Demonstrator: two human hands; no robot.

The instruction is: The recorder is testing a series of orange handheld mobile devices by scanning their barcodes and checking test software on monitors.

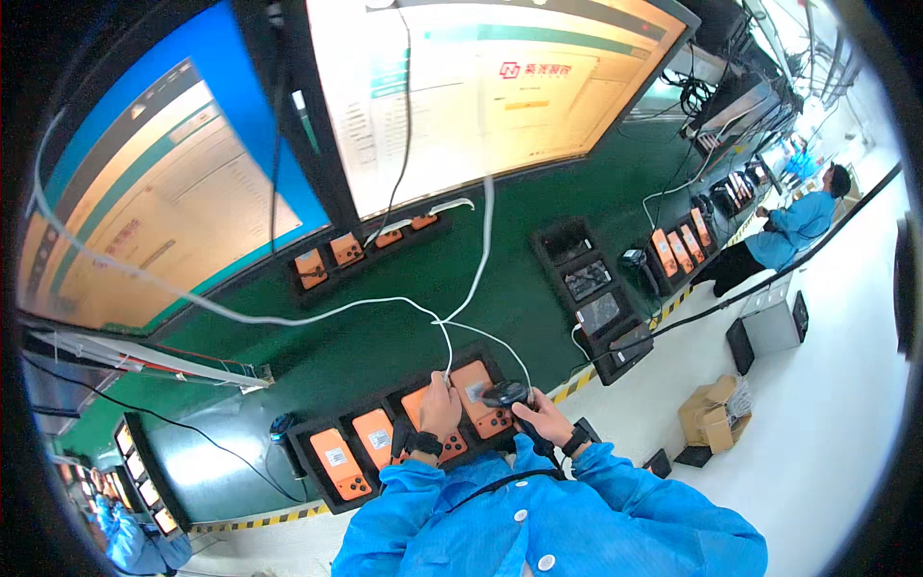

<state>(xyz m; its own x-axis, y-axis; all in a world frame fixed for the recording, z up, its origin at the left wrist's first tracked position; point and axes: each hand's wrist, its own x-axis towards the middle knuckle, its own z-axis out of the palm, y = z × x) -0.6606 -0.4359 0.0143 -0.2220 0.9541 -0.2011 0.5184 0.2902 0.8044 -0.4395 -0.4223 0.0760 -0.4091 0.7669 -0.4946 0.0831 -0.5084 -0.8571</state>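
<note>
My left hand (440, 406) is closed around the end of a white cable (445, 351), over an orange phone (414, 402) in a black foam tray (306, 444). Its fingers hide part of that phone and the cable's tip. In my right hand (546, 423) is a black handheld scanner (506, 392), held above the rightmost orange phone (470, 379). A second white cable comes down to the right fingers; whether they grip it I cannot tell. Two more orange phones with white labels, one in the middle (373, 430) and one at the left end (333, 454), lie camera end toward me.
Two large monitors (481, 91) (144, 192) stand at the back. Below them sits a tray of orange phones (346, 249). A black tray of dark devices (588, 279) lies to the right, another scanner (282, 428) to the left. Co-workers (803, 226) (130, 529) are on both sides.
</note>
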